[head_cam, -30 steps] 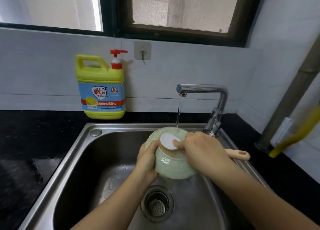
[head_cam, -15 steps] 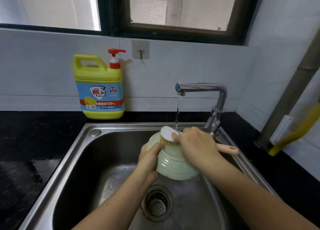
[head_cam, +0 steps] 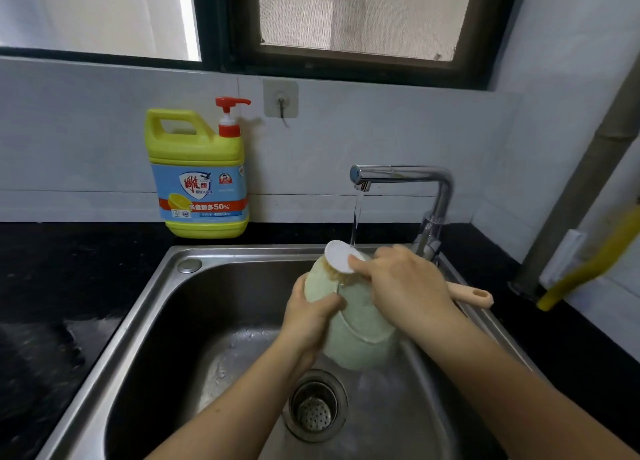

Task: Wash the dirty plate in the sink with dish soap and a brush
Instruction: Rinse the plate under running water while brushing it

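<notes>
A pale green plate (head_cam: 360, 342) is held tilted over the steel sink (head_cam: 166, 307), its underside toward me. My left hand (head_cam: 308, 317) grips its left rim. My right hand (head_cam: 401, 286) holds a dish brush (head_cam: 341, 257) with a white round head and a beige handle that sticks out to the right. The bristles press on the plate's upper edge. Water runs from the chrome tap (head_cam: 405, 177) onto the brush head. A yellow dish soap jug (head_cam: 197, 175) with a red pump stands on the counter at the back left.
A black countertop (head_cam: 69, 272) surrounds the sink. The drain strainer (head_cam: 317, 411) sits below the plate. A wall hook (head_cam: 281, 101) hangs above the sink. At the right stand a grey pipe (head_cam: 585, 168) and a yellow hose (head_cam: 588, 269).
The brush has moved up from the plate's middle to its upper rim, under the water stream. The plate has tipped more upright in my left hand.
</notes>
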### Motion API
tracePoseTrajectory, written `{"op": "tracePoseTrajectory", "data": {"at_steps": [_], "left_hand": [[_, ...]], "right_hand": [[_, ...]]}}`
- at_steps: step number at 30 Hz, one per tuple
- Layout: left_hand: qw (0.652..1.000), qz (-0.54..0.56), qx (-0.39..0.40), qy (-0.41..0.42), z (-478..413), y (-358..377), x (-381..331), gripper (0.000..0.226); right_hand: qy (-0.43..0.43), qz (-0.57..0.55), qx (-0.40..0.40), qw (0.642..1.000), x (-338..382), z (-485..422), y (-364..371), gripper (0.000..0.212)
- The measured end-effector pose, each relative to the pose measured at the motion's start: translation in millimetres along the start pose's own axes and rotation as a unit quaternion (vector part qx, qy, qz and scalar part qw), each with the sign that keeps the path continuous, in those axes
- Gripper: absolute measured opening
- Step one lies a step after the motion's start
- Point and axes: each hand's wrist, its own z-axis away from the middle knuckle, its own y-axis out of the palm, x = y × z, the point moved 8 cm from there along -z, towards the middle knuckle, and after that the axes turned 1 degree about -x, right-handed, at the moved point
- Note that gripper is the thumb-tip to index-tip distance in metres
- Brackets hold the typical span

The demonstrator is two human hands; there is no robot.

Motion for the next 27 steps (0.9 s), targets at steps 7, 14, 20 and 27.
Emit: {"op": "tracePoseTrajectory", "data": {"at_steps": [7, 14, 20, 27], "left_hand": [[0.996, -0.086, -0.009, 0.03, 2, -1, -4, 0.053], [0.99, -0.129, 0.012, 0.048, 5, 1, -7, 0.051], [0.99, -0.126, 0.002, 0.056, 5, -3, -11, 0.053], [0.988, -0.138, 0.021, 0.062, 4, -1, -10, 0.05]], "right_hand": [[0.0, 0.05, 0.027, 0.998, -5, -7, -4, 0.036], [-0.025, 0.067, 0.054, 0.996, 4, -26, -2, 0.033], [0.012, 0.085, 0.077, 0.993, -11, -14, -4, 0.027], [-0.039, 0.029, 0.015, 0.999, 7, -25, -5, 0.037]]}}
